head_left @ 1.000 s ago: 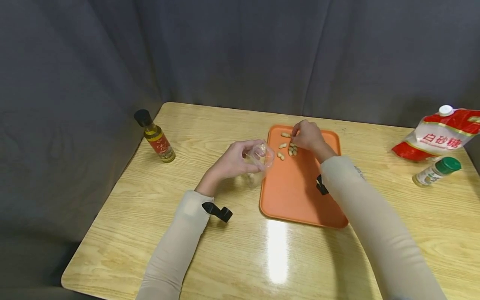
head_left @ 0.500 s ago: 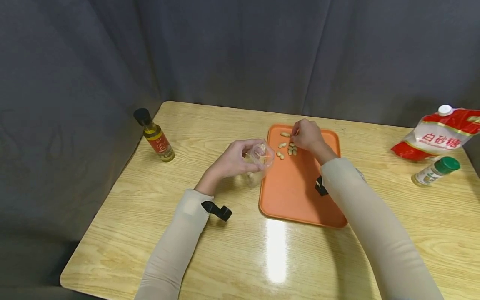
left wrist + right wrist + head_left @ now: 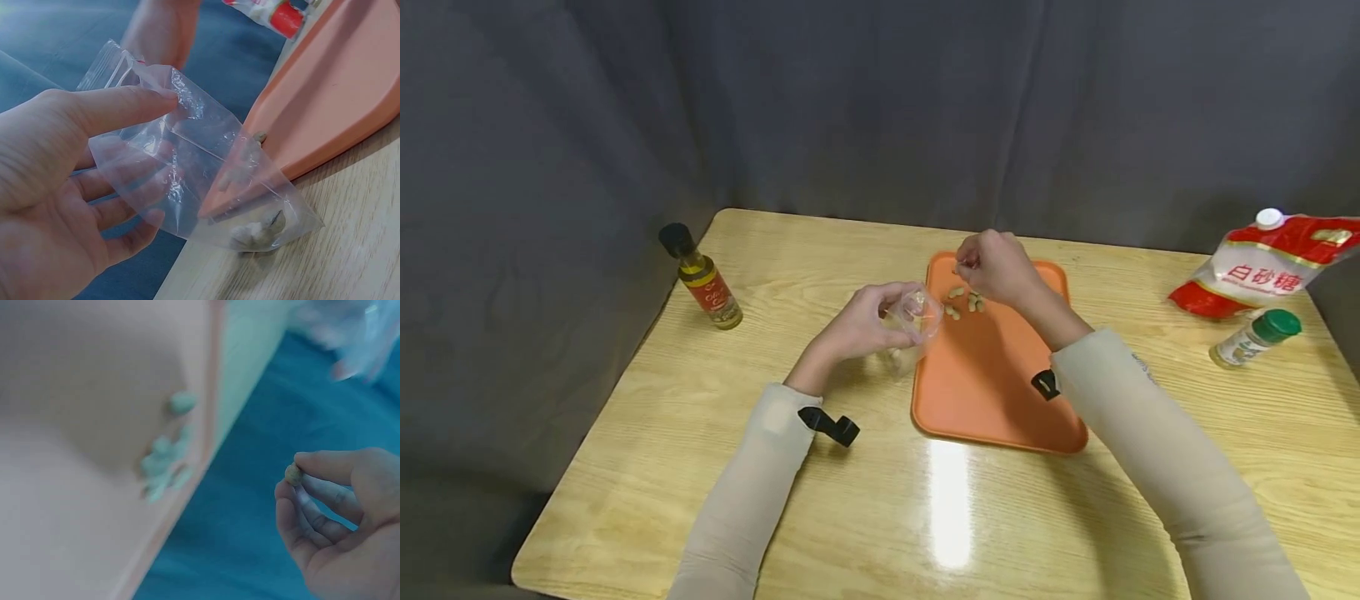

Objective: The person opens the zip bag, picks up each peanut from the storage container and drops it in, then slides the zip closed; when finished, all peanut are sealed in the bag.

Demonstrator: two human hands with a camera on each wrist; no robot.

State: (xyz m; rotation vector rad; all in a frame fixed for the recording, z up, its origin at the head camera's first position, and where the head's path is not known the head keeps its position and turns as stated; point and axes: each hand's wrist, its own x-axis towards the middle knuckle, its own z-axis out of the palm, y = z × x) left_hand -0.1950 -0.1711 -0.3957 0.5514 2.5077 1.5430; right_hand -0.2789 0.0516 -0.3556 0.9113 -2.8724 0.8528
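My left hand (image 3: 865, 321) holds a clear zip bag (image 3: 206, 144) between thumb and fingers, its mouth spread apart. A few peanuts (image 3: 256, 234) lie at the bag's bottom corner, low over the wooden table. Over the far left part of the orange tray (image 3: 992, 400) is my right hand (image 3: 1003, 271), pinching a single peanut (image 3: 293, 475) between thumb and fingertips. Several unshelled peanuts (image 3: 975, 302) rest on the tray below and in front of that hand, blurred in the right wrist view. The bag overlaps the tray's left rim in the head view.
An olive oil bottle (image 3: 711, 287) stands at the table's back left. On the right are a red and white sugar bag (image 3: 1262, 271) with a white cap and a green-capped seasoning jar (image 3: 1251, 340). A dark curtain (image 3: 865, 108) hangs behind the table.
My right hand has risen from the peanut pile and moved left with a peanut in its fingertips. The left hand keeps its grip on the bag in nearly the same place.
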